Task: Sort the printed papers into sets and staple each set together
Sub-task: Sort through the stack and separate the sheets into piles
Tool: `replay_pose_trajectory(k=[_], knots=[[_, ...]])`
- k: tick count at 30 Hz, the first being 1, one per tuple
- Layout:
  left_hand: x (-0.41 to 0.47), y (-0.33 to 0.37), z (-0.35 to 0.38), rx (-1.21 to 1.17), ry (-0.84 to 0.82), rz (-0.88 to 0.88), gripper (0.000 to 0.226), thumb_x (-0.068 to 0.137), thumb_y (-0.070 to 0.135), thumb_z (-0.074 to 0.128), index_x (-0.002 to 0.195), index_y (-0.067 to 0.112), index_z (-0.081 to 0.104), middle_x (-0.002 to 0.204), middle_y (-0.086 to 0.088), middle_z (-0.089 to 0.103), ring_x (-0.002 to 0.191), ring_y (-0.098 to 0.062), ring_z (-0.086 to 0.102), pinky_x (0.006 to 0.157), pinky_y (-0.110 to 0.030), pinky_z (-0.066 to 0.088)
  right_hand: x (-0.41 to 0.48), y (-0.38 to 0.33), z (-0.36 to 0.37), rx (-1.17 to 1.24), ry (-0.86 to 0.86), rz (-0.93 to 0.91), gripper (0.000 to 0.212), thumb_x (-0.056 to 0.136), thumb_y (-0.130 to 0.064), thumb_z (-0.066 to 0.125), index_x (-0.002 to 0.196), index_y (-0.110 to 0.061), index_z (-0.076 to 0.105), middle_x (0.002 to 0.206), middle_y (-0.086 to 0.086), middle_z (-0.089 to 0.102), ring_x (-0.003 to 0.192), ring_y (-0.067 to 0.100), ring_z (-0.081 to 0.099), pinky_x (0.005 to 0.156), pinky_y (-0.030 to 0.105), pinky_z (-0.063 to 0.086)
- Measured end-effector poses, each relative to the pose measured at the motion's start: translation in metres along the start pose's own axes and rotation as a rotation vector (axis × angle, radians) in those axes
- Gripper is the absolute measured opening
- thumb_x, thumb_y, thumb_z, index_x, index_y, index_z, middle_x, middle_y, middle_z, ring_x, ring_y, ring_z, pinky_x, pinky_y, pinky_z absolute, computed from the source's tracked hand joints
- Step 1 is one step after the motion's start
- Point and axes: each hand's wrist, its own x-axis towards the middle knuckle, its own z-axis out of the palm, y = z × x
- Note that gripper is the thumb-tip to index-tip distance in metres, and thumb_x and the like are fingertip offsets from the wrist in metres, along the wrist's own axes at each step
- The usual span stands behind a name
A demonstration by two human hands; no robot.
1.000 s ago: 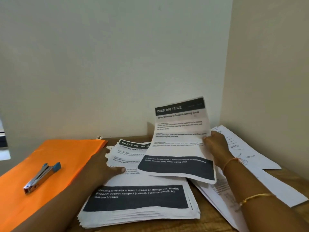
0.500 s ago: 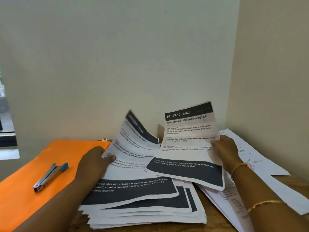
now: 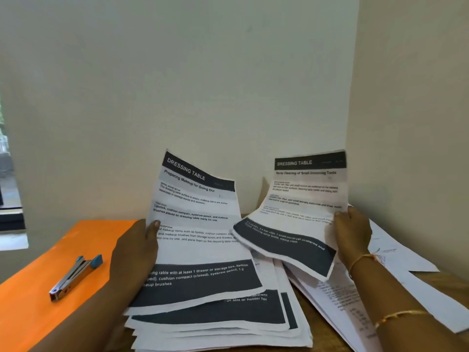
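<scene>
Your landmark is the stack of printed papers [image 3: 228, 326], lying low in the middle of the view on a wooden table [image 3: 316, 329], its sheets fanned and slightly out of line.

Far to the left of the stack, a flat orange folder [image 3: 38, 301] lies on the table. A metal stapler [image 3: 76, 276] with blue ends lies on the folder, well apart from the stack, and neither hand touches it.

Just left of the stack, your left hand [image 3: 134, 252] grasps the left edge of a sheet headed "Preparing Makeup for Going Out" [image 3: 200, 224], thumb on the printed face. The sheet is raised above the stack and tilts back toward the wall, and its dark lower band overlaps the stack's top pages.

Above the stack's right side, a second sheet, headed "Spray Cleaning of Small Grooming Tools" [image 3: 304, 199], is held up apart from the first. Its lower corner curls and hangs just over the stack.

Your right hand [image 3: 352, 237] pinches that sheet by its right edge, thumb in front and fingers behind. A thin gold bangle [image 3: 401, 315] circles the forearm, and a second band sits at the wrist.

To the right of the stack, loose white pages [image 3: 406, 255] with small print lie spread on the table, partly under your right arm.
</scene>
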Motion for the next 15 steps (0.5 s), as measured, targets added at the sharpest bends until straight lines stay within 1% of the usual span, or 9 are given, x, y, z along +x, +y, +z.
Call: replay_pose_trajectory(k=[3, 6, 8, 10, 12, 14, 15], knots=[[-0.0004, 0.0015, -0.0006, -0.008, 0.014, -0.014, 0.036, 0.1, 0.03, 0.039, 0.069, 0.013, 0.046, 0.066, 0.001, 0.048, 0.062, -0.009, 0.041, 0.052, -0.026, 0.027, 0.0011, 0.0006, -0.003, 0.067, 0.083, 0.03, 0.025, 0.093, -0.003, 0.042, 0.106, 0.002, 0.062, 0.113, 0.02, 0.063, 0.093, 0.034, 0.056, 0.076, 0.031, 0.04], [-0.0007, 0.0012, 0.0004, -0.022, 0.021, -0.013, 0.035, 0.099, 0.03, 0.04, 0.074, 0.008, 0.05, 0.067, 0.001, 0.049, 0.062, -0.01, 0.042, 0.052, -0.025, 0.028, 0.0011, -0.0001, -0.0046, 0.141, 0.144, 0.079, 0.025, 0.094, -0.004, 0.042, 0.11, 0.0, 0.062, 0.118, 0.018, 0.062, 0.094, 0.029, 0.055, 0.078, 0.032, 0.042], [-0.0007, 0.0011, 0.0009, -0.036, 0.037, -0.005, 0.035, 0.099, 0.029, 0.041, 0.077, 0.004, 0.051, 0.067, -0.001, 0.05, 0.062, -0.013, 0.042, 0.053, -0.027, 0.028, 0.0016, -0.001, -0.0059, 0.167, 0.185, 0.124, 0.026, 0.096, -0.006, 0.041, 0.113, -0.001, 0.06, 0.124, 0.016, 0.06, 0.105, 0.033, 0.057, 0.083, 0.032, 0.045], [-0.0011, 0.0023, 0.0005, -0.06, 0.049, -0.009, 0.035, 0.099, 0.029, 0.042, 0.075, 0.006, 0.051, 0.068, -0.001, 0.05, 0.063, -0.014, 0.043, 0.053, -0.029, 0.028, 0.003, -0.001, -0.0066, 0.186, 0.223, 0.153, 0.027, 0.097, -0.008, 0.041, 0.114, 0.0, 0.06, 0.127, 0.017, 0.059, 0.112, 0.036, 0.055, 0.091, 0.036, 0.045], [-0.0022, 0.0038, -0.0002, -0.068, 0.059, 0.001, 0.034, 0.099, 0.029, 0.042, 0.071, 0.009, 0.048, 0.067, -0.001, 0.05, 0.063, -0.016, 0.044, 0.053, -0.03, 0.029, 0.0045, -0.0006, -0.0063, 0.219, 0.248, 0.177, 0.028, 0.097, -0.008, 0.04, 0.113, 0.0, 0.061, 0.125, 0.016, 0.06, 0.111, 0.035, 0.056, 0.093, 0.038, 0.046], [-0.0034, 0.0056, -0.0006, -0.074, 0.065, 0.015, 0.035, 0.098, 0.029, 0.043, 0.069, 0.01, 0.046, 0.067, -0.002, 0.051, 0.063, -0.015, 0.044, 0.052, -0.027, 0.029, 0.0059, 0.001, -0.005, 0.265, 0.234, 0.203, 0.027, 0.095, -0.007, 0.04, 0.11, -0.001, 0.062, 0.118, 0.015, 0.062, 0.102, 0.032, 0.057, 0.086, 0.037, 0.048], [-0.0038, 0.0062, -0.0005, -0.077, 0.065, 0.019, 0.035, 0.098, 0.029, 0.043, 0.069, 0.01, 0.046, 0.067, -0.002, 0.051, 0.063, -0.013, 0.044, 0.053, -0.025, 0.029, 0.0053, 0.0012, -0.0038, 0.285, 0.205, 0.221, 0.027, 0.094, -0.006, 0.041, 0.11, -0.002, 0.062, 0.11, 0.013, 0.063, 0.096, 0.029, 0.057, 0.081, 0.035, 0.047]])
